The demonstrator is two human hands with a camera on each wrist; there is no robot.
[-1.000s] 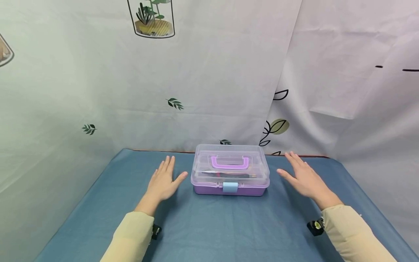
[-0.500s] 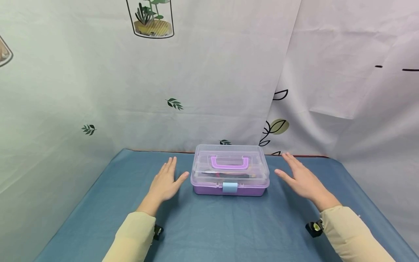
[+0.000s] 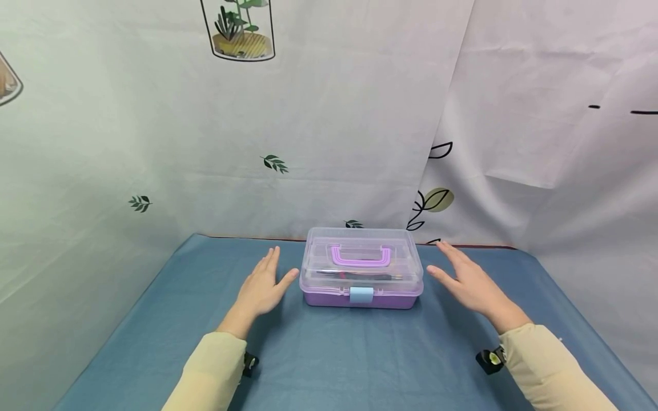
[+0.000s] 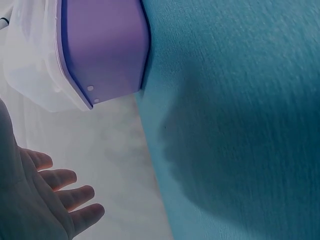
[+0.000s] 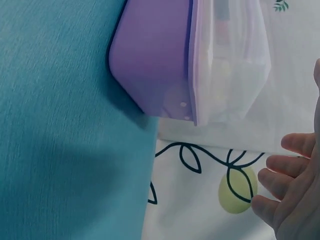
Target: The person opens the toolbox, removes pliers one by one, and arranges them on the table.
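Note:
A purple plastic storage box with a clear lid stands closed near the back edge of the table. On its lid lies a purple handle, and a light blue latch sits at the front. Through the clear lid some thin pen-like items show. To the left of the box, my left hand hovers with straight fingers and the thumb spread toward it, apart from it. My right hand is held likewise on the other side, closer to the box but not touching. Both hands hold nothing.
The table carries a blue cloth. White fabric with printed leaves and jars hangs behind and at both sides. Small black wrist cameras show below each hand.
Both hands have drifted slightly inward toward the box, the right one more than the left. The box has stayed in place, and its lid remains closed.

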